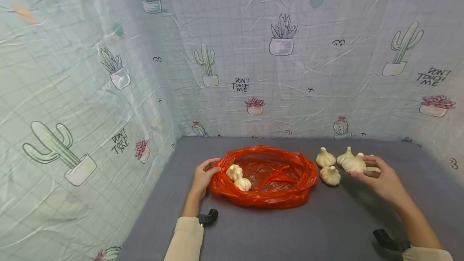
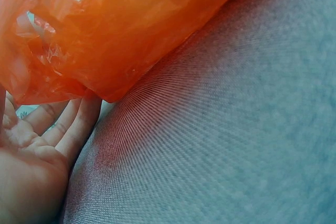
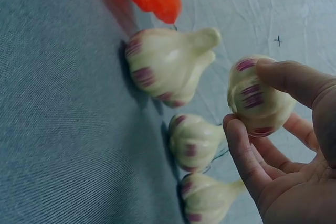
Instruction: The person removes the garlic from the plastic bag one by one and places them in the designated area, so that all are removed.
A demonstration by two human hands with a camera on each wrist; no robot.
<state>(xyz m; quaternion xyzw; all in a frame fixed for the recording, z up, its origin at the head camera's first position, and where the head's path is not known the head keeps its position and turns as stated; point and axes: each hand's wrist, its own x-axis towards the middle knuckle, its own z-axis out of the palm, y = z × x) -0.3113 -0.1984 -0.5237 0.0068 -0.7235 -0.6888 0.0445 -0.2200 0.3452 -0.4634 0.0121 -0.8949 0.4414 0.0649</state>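
Note:
An orange-red plastic bag (image 1: 279, 201) lies on the table with its mouth spread wide. Inside it, at the left end, two garlic bulbs (image 1: 242, 182) sit against each other. My left hand (image 1: 204, 177) pinches the bag's left rim between thumb and fingers; the left wrist view has its fingers partly behind the plastic. Right of the bag, my right hand (image 1: 385, 180) holds a garlic bulb (image 3: 257, 95) by thumb and fingertips, raised off the table. Beside it, three more bulbs stand on the cloth: a near one (image 3: 165, 66) and two others (image 3: 193, 142) farther along.
A grey cloth (image 1: 275, 233) covers the table. Patterned curtains (image 1: 232, 59) with cactus prints hang behind it and along its left side. Each wrist carries a dark camera mount (image 1: 208, 216).

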